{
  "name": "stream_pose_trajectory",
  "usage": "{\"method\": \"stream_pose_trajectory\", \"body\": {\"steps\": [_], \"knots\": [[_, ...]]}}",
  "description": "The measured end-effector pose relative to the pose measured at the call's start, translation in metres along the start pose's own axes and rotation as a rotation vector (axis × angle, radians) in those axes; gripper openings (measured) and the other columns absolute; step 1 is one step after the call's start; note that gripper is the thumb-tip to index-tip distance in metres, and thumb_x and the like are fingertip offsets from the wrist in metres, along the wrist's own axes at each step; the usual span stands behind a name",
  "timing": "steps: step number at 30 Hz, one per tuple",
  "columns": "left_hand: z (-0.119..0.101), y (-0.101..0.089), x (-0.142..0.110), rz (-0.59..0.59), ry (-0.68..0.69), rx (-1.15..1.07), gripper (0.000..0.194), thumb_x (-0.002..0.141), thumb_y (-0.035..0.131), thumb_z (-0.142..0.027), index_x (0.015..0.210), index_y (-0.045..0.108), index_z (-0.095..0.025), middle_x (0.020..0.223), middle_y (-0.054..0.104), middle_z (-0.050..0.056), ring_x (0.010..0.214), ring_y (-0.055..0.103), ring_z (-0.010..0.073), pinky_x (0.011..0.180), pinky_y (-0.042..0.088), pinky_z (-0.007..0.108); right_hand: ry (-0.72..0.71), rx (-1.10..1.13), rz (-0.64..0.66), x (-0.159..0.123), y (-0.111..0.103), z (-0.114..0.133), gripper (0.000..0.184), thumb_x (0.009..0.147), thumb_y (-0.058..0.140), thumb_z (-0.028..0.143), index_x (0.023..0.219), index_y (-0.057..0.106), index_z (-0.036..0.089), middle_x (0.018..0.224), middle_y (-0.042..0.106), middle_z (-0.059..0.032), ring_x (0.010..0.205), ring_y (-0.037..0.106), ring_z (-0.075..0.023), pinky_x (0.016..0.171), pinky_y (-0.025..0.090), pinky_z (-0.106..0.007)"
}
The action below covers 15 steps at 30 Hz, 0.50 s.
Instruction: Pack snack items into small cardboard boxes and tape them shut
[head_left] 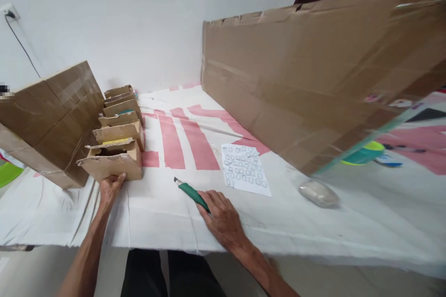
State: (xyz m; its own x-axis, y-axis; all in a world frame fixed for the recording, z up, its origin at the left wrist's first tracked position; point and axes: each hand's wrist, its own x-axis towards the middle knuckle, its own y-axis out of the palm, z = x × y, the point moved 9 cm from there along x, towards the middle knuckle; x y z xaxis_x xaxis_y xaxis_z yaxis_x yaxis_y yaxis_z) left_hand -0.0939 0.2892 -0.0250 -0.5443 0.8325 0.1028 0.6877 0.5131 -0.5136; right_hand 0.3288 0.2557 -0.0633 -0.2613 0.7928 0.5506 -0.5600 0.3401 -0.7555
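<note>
My left hand (110, 188) touches the front of the nearest small cardboard box (113, 162), fingers closed against its lower edge, at the near end of a row of several small open boxes (120, 111). My right hand (223, 216) lies on the white cloth with its fingers around the handle of a green utility knife (190, 191), whose blade points away to the left. A white printed sheet (245, 169) with rows of small outlines lies just right of the knife.
A large cardboard sheet (313, 74) leans tilted across the right. A big cardboard box (49, 123) stands at left behind the row. A clear plastic packet (318, 193) lies at right, a green-teal bowl (364, 153) under the sheet. The table's near edge (278, 248) runs close by.
</note>
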Motion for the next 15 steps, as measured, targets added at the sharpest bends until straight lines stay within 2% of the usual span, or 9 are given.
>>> {"method": "stream_pose_trajectory", "body": {"steps": [4,6,7,9,12,13,15], "knots": [[0.002,0.007,-0.002,0.036,-0.037,-0.026,0.054,0.062,0.085,-0.071,0.068,0.075,-0.018,0.056,0.069,0.009,0.062,0.069,0.0259,0.059,0.054,0.034,0.02,0.19,0.011,0.019,-0.016,0.015,0.028,0.102,0.055,0.028,0.126,0.069,0.025,0.113,0.071,-0.0131,0.105,0.067,-0.0308,0.089,0.055,-0.046],[0.004,0.009,-0.002,0.044,-0.051,-0.04,0.054,0.062,0.085,-0.07,0.067,0.074,-0.017,0.058,0.07,0.01,0.063,0.069,0.026,0.06,0.055,0.034,-0.024,0.35,0.055,0.05,-0.013,0.034,0.031,0.104,0.054,0.032,0.132,0.067,0.025,0.123,0.071,-0.0136,0.116,0.066,-0.0311,0.101,0.055,-0.05],[0.005,0.009,-0.003,0.047,-0.058,-0.046,0.054,0.062,0.085,-0.07,0.065,0.074,-0.017,0.059,0.071,0.01,0.063,0.069,0.0261,0.06,0.055,0.034,-0.044,0.433,0.102,0.07,-0.005,0.043,0.035,0.103,0.057,0.035,0.136,0.066,0.026,0.127,0.07,-0.0137,0.121,0.065,-0.0314,0.105,0.054,-0.051],[0.007,0.01,-0.003,0.051,-0.071,-0.057,0.054,0.062,0.085,-0.07,0.063,0.074,-0.017,0.06,0.072,0.011,0.062,0.069,0.026,0.06,0.055,0.035,-0.055,0.564,0.249,0.118,0.025,0.058,0.054,0.095,0.07,0.044,0.145,0.061,0.025,0.137,0.068,-0.0157,0.131,0.062,-0.0348,0.113,0.05,-0.056],[0.012,0.009,-0.002,0.059,-0.081,-0.075,0.053,0.06,0.087,-0.069,0.064,0.075,-0.018,0.057,0.071,0.009,0.059,0.068,0.0256,0.058,0.055,0.035,0.032,0.754,0.517,0.183,0.09,0.069,0.104,0.065,0.096,0.049,0.154,0.052,0.02,0.141,0.066,-0.0201,0.14,0.056,-0.0415,0.117,0.047,-0.061],[0.013,0.008,-0.001,0.061,-0.081,-0.079,0.053,0.06,0.088,-0.069,0.064,0.075,-0.018,0.056,0.07,0.009,0.059,0.068,0.0255,0.057,0.054,0.034,0.044,0.835,0.581,0.199,0.109,0.073,0.115,0.059,0.1,0.048,0.157,0.048,0.02,0.138,0.068,-0.0187,0.137,0.059,-0.041,0.114,0.05,-0.061],[0.015,0.004,0.002,0.064,-0.081,-0.084,0.053,0.06,0.088,-0.069,0.064,0.075,-0.018,0.056,0.07,0.008,0.058,0.067,0.025,0.055,0.053,0.033,0.031,0.984,0.623,0.225,0.135,0.081,0.123,0.056,0.101,0.046,0.161,0.042,0.022,0.132,0.071,-0.0142,0.129,0.066,-0.0368,0.108,0.056,-0.055]]}}
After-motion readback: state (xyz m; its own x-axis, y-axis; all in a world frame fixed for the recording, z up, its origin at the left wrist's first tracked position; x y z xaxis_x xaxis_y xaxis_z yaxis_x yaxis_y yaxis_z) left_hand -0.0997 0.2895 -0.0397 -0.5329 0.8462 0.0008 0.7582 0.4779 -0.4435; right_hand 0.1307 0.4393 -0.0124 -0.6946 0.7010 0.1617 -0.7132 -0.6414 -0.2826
